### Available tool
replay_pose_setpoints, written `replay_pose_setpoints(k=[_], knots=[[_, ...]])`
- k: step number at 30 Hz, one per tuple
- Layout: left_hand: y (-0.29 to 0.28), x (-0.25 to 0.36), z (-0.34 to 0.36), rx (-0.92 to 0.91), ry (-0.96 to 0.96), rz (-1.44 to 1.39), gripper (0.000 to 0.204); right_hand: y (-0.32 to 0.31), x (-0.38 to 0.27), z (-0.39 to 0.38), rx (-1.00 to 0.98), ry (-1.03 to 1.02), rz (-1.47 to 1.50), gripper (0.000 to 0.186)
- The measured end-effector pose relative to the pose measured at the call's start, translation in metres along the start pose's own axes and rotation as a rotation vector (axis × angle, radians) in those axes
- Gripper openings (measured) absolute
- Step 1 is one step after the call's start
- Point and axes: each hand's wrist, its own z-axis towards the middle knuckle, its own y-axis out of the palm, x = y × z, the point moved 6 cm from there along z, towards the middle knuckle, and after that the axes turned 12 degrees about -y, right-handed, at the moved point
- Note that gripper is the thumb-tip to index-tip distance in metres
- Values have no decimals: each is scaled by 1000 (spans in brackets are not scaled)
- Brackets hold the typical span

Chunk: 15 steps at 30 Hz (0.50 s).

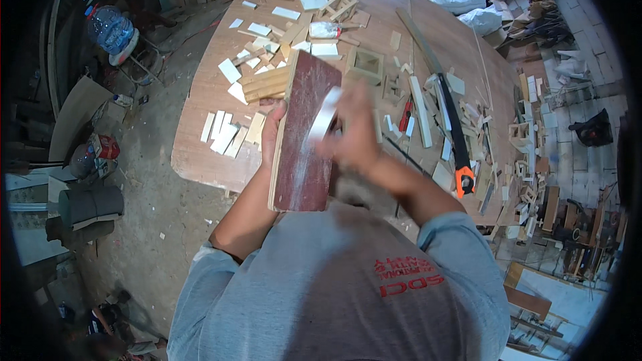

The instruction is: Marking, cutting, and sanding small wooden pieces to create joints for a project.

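A long wooden board faced with reddish-brown sandpaper (299, 154) is tilted up in front of my chest, its near end close to my shirt. My left hand (270, 135) grips its left edge, with the fingers partly hidden behind it. A pale dusty streak runs down the sandpaper. On that surface, my right hand (358, 135), smeared by motion, holds a small white strip (325, 115) against or just over the abrasive. The strip's exact contact with the sandpaper cannot be made out.
A wooden table (200, 154) bears many white and bare wood offcuts (224, 132). A small square wooden frame (365, 65), a red-handled tool (405, 115) and a handsaw with an orange handle (465, 180) lie there. A blue water jug (110, 29) stands on a stool at the left.
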Motion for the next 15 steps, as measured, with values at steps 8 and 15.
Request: replay_pose_setpoints(k=[8, 15], knots=[[3, -2, 6, -61, -33, 108, 61, -12, -2, 18, 17, 25, -105, 44], [-6, -7, 2, -112, -66, 213, 65, -20, 54, 8, 92, 161, -32, 45]])
